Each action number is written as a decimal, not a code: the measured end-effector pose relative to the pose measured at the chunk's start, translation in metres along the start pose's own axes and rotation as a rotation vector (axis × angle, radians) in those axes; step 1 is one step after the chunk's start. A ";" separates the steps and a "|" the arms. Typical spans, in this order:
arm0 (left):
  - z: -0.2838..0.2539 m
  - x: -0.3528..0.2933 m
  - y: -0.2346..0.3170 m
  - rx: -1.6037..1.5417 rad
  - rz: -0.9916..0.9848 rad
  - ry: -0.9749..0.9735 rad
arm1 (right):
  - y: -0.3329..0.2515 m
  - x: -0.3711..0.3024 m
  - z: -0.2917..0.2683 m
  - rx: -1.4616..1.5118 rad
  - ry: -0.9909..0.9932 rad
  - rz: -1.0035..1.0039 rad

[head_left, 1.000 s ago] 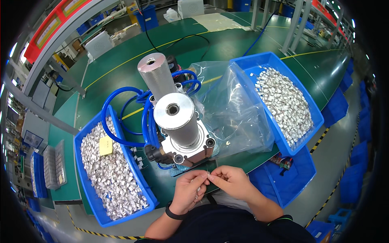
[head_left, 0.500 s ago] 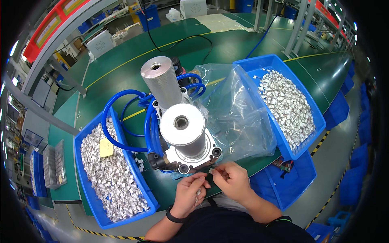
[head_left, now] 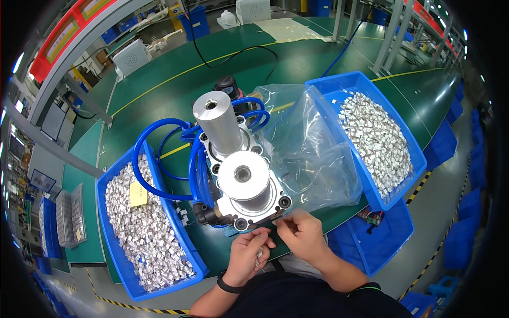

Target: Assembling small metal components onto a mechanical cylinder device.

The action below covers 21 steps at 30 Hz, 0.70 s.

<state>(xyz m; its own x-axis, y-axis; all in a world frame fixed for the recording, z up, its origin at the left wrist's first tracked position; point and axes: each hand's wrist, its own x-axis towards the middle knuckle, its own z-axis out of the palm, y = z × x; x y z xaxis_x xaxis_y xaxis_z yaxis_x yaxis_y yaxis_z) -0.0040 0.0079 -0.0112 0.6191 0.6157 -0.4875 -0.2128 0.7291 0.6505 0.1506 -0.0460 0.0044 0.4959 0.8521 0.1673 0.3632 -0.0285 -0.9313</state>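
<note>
Two metal cylinders [head_left: 243, 176] stand on the pneumatic press [head_left: 254, 204], which has blue air hoses [head_left: 151, 127] on its left. Just in front of the press, my left hand [head_left: 248, 255] is closed around small white pieces [head_left: 259, 253], partly hidden by its fingers. Close beside it on the right, my right hand [head_left: 305, 237] pinches at the press's front edge. Whatever sits between its fingertips is hidden. A blue bin [head_left: 197, 259] full of small silvery-white pieces [head_left: 140, 228] lies to the left, with a yellow note [head_left: 138, 194] on top.
At the right a second blue bin [head_left: 416, 143] holds many similar pieces, next to a clear plastic bag [head_left: 318, 169]. Below it, another blue bin [head_left: 395, 233] contains a small circuit board [head_left: 374, 216]. A black cable [head_left: 233, 55] crosses the green table [head_left: 159, 79].
The press's two cylinders have dropped lower and now appear shorter. My right fingertips have shifted slightly, and the small pale piece seen at them before is out of sight. My left hand barely moved.
</note>
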 end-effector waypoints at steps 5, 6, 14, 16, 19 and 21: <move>0.001 -0.001 0.001 -0.006 0.008 0.002 | -0.004 0.002 0.000 -0.048 0.011 -0.040; 0.001 -0.001 0.002 -0.006 0.008 0.008 | -0.003 0.002 0.000 -0.047 0.011 -0.040; 0.003 -0.004 0.003 -0.013 -0.017 -0.007 | -0.020 -0.021 -0.023 -0.053 -0.073 -0.096; -0.003 -0.002 0.005 -0.070 -0.076 -0.035 | -0.034 -0.022 -0.060 -0.128 -0.151 -0.345; 0.002 -0.007 0.005 -0.116 -0.086 -0.121 | -0.060 -0.011 -0.117 -0.437 0.132 -0.189; 0.006 -0.008 0.007 -0.112 -0.089 -0.188 | -0.067 -0.001 -0.122 -0.551 0.388 -0.071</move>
<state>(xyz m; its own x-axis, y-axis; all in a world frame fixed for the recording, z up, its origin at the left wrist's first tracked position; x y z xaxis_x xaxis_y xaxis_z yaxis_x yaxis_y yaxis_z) -0.0056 0.0067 0.0008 0.7671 0.4882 -0.4162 -0.2270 0.8133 0.5358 0.2221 -0.1090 0.1064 0.6660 0.6154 0.4216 0.7033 -0.3294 -0.6300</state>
